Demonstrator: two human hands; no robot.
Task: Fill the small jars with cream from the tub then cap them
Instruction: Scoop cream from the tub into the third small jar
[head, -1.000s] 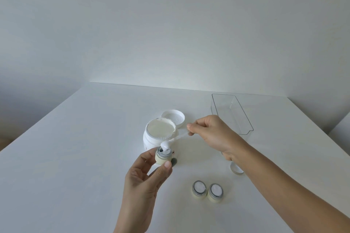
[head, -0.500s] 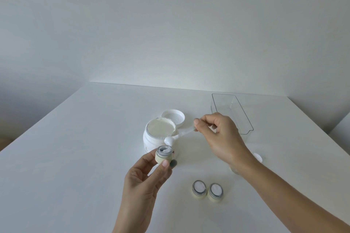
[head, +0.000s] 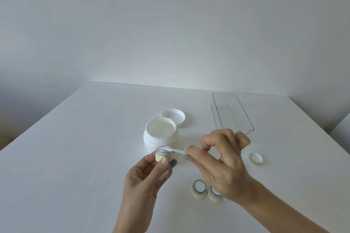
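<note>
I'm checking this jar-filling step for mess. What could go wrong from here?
1. The spatula lies across the rim of the small jar that the left hand holds in the air, so cream could smear outside or drip onto the table.
2. The right hand hangs just above two open jars; lowering it might knock them.

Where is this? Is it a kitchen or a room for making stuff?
Probably a plain room at home or a small work space, not clearly a kitchen. All that shows is a bare white table against blank white walls, with an open tub of cream, small jars and a clear plastic tray.
</note>
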